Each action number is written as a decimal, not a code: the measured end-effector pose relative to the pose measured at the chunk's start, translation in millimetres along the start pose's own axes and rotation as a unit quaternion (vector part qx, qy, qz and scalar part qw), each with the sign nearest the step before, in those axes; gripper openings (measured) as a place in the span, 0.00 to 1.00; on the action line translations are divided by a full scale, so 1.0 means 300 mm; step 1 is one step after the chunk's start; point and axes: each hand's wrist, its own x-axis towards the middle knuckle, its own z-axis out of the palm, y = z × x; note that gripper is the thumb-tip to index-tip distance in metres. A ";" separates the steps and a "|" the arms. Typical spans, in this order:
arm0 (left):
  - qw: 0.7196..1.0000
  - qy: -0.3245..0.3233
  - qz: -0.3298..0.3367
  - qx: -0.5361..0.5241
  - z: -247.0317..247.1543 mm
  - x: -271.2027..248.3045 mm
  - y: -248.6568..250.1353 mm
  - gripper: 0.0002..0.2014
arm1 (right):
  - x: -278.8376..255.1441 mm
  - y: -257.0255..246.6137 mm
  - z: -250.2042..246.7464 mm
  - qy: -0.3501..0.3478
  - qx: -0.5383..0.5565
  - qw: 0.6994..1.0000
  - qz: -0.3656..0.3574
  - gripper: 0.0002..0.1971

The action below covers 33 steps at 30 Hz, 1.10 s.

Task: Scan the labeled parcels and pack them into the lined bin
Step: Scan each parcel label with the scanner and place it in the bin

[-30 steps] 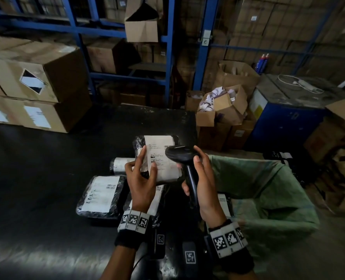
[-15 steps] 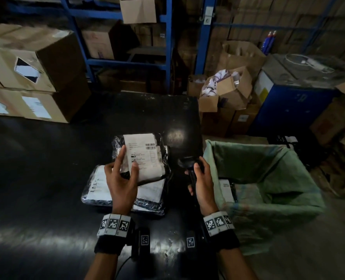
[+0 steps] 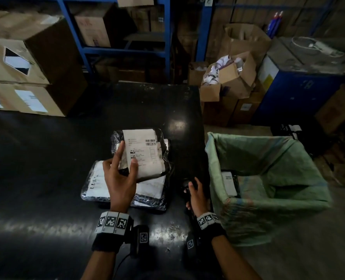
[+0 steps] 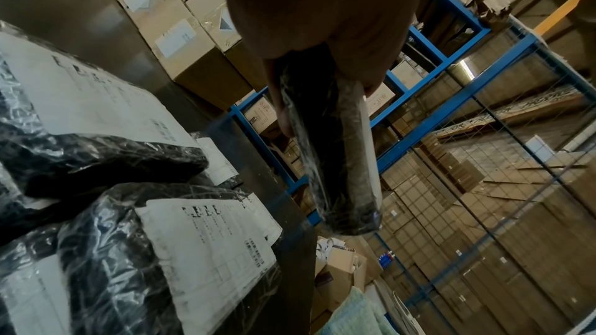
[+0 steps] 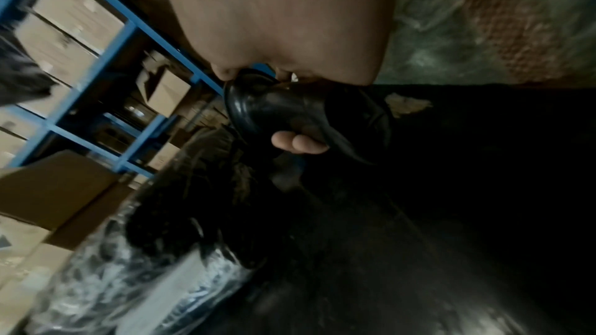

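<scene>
Scanner (image 5: 290, 113) lowered in right fingers (image 5: 300, 145), left fingers (image 3: 118, 156) grasping parcel (image 3: 142, 152), label up, lengthwise away.

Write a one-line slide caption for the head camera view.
Left hand holds a labelled parcel above the table's parcels, right hand grips the scanner beside the green-lined bin.

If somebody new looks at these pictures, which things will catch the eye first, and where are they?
First, the black plastic-wrapped parcel with a white label, gripped by the left hand above more wrapped parcels on the black table. Next, the green-lined bin at the table's right, one parcel inside. The right hand grips a black handheld scanner.
</scene>
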 end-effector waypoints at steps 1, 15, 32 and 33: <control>1.000 0.000 -0.002 -0.002 0.003 0.000 0.005 0.29 | 0.009 0.018 0.005 -0.008 -0.006 1.000 0.008 0.26; 0.999 -0.038 -0.014 -0.034 0.051 -0.032 -0.005 0.30 | -0.069 -0.115 -0.080 -0.036 -0.169 0.974 -0.144 0.24; 0.991 -0.110 0.035 -0.073 0.194 -0.102 0.105 0.30 | -0.229 -0.467 -0.163 -0.086 -0.054 0.949 -0.298 0.25; 0.990 -0.115 0.034 -0.076 0.203 -0.107 0.113 0.30 | -0.237 -0.467 -0.177 -0.084 -0.046 0.950 -0.297 0.25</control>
